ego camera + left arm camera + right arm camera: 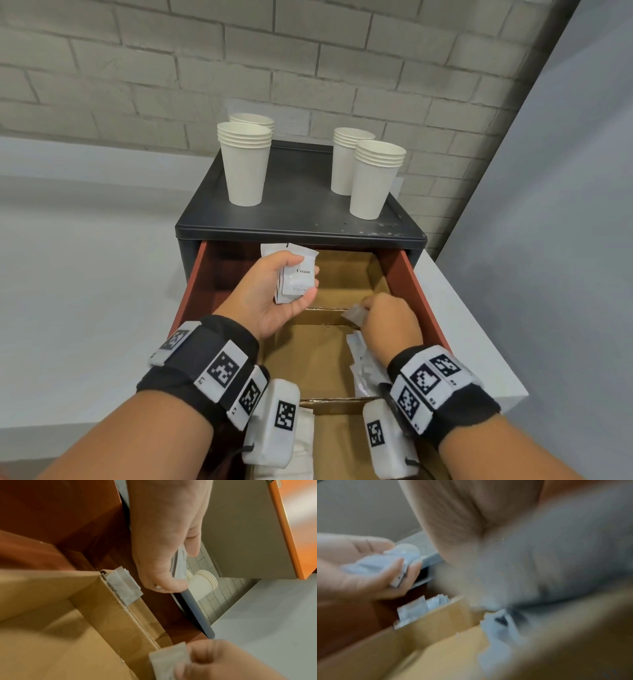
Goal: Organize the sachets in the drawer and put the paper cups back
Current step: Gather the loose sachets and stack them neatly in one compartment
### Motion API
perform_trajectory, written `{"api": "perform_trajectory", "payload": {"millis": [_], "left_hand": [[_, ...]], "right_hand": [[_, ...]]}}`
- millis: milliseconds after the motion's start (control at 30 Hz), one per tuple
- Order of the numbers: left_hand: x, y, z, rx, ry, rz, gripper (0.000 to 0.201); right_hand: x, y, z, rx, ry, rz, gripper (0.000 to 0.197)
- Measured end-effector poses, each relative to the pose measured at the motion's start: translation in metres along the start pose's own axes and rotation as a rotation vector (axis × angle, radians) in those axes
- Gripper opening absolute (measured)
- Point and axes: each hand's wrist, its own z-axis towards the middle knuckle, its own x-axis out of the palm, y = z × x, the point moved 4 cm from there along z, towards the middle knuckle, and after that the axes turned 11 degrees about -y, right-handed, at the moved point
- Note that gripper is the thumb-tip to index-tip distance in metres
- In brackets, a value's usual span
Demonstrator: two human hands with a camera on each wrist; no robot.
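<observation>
My left hand (298,272) grips a bundle of white "Cream" sachets (303,286) above the back of the open drawer (412,286). In the left wrist view the same hand (181,568) clamps the bundle (179,559) between thumb and fingers. My right hand (368,305) pinches a single white sachet (354,313) over the cardboard divider (325,310); that sachet (168,661) shows again at the bottom of the left wrist view. Loose sachets (366,366) lie in the middle compartment at the right. Several stacks of white paper cups (245,164) (375,181) stand on the black cabinet top (301,205).
More sachets (270,248) stand at the drawer's back left, and others (301,445) lie in the front compartment under my left wrist. Sachets (123,584) are tucked against a divider corner. A brick wall is behind the cabinet. A white counter (462,325) flanks the drawer on the right.
</observation>
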Motion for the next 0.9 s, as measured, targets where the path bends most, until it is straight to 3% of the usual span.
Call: {"api": "perform_trajectory", "payload": {"millis": [133,333,433,533,700,767,900], "left_hand": [[-0.001,0.002,0.001,0.001,-0.058,-0.003,0.025],[-0.001,0.006,0.002,-0.017,-0.052,0.029,0.017],[0.000,0.008,0.002,-0.028,-0.015,0.036,0.028],[0.004,0.010,-0.001,-0.056,0.052,0.070,0.017],[0.007,0.013,-0.003,-0.068,0.098,0.080,0.027],[0.008,0.013,-0.005,-0.064,0.124,0.102,0.036],[0.011,0.013,-0.011,-0.011,0.203,0.196,0.039]], "right_hand": [[-0.017,-0.003,0.005,0.099,-0.134,0.504,0.016],[-0.022,0.005,0.000,0.211,0.003,0.936,0.013],[-0.022,0.009,-0.002,0.216,0.032,0.981,0.017],[-0.020,0.014,-0.001,0.205,0.008,0.982,0.016],[-0.031,0.017,0.001,0.121,-0.304,0.861,0.013],[-0.035,0.023,-0.003,0.054,-0.357,0.833,0.012],[-0.026,0.051,-0.013,-0.172,-0.098,0.762,0.012]]}}
